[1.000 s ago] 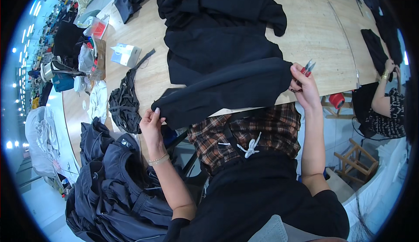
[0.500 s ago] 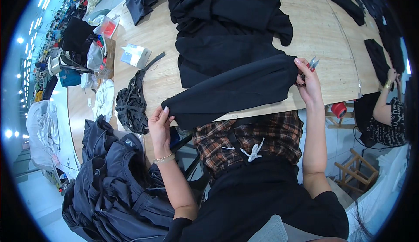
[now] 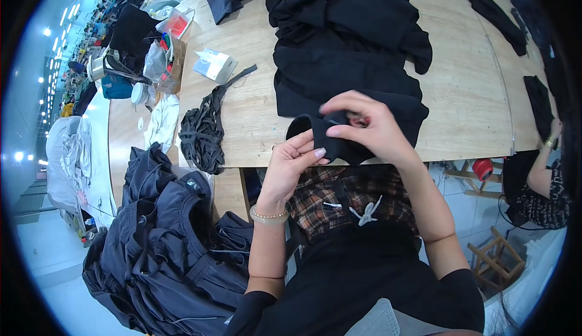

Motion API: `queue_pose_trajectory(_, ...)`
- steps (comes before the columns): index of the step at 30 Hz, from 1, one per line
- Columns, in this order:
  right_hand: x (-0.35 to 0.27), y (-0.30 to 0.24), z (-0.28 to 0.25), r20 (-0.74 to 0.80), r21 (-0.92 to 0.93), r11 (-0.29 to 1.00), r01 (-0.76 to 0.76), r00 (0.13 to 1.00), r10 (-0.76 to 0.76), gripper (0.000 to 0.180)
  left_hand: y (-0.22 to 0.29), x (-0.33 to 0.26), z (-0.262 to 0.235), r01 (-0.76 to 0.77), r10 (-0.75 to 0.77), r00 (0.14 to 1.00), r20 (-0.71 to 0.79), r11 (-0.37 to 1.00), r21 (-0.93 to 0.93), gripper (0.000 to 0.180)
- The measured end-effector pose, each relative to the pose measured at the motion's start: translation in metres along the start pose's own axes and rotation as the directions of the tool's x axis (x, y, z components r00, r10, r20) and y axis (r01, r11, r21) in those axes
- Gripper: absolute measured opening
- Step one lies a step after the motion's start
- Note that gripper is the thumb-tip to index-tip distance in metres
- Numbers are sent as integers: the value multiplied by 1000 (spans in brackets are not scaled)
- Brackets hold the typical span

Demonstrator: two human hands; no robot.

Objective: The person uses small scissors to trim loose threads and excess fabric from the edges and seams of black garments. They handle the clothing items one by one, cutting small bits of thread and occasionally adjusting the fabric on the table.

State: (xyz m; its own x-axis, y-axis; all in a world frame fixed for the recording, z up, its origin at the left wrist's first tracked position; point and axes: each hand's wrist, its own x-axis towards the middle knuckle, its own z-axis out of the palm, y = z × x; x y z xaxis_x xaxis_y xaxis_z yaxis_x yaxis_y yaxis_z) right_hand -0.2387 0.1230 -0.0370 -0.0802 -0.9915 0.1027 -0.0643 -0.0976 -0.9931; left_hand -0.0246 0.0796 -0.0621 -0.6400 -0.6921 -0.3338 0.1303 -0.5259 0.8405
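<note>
A black sleeve-like fabric piece [image 3: 327, 141] is gathered at the table's front edge, one end curling into an open loop. My left hand [image 3: 290, 165] pinches that end between thumb and fingers. Over the same cloth, my right hand [image 3: 373, 127] is bent inward with its thumb near the fabric. Small snips [image 3: 359, 119] with red handles sit in its palm, partly hidden and blurred. Whether the right fingertips also grip the cloth is hard to see. Just beyond lies a heap of black garments [image 3: 351, 75].
Left of my hands are a coil of dark fabric strips [image 3: 203, 133], a tissue box [image 3: 215, 64] and a cluttered paper bag [image 3: 174, 63]. Dark grey garments [image 3: 163, 245] are piled at lower left. At right, a wooden stool [image 3: 496, 257] stands near another person's arm [image 3: 542, 160].
The black piece was stretched wide between both hands; now it is bunched up. My right hand has come left and down beside my left hand, which moved right.
</note>
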Motion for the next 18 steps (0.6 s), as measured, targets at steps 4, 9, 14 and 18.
queue_pose_trajectory(4,16,8,-1,-188,8,1000,5,982,-3,13,-1,-1,7,-10,10,1000,20,1000,9,41)
queue_pose_trajectory(9,17,-2,-25,-373,-373,924,-80,925,-70,23,-7,-1,8,-43,41,998,-50,998,-36,28)
queue_pose_trajectory(14,-2,-5,-6,23,-143,988,64,998,-61,24,-2,9,19,-79,78,995,-60,997,-9,14)
queue_pose_trajectory(18,-3,3,-12,-227,-101,995,-11,974,-12,18,7,17,19,-100,117,992,-44,951,294,13)
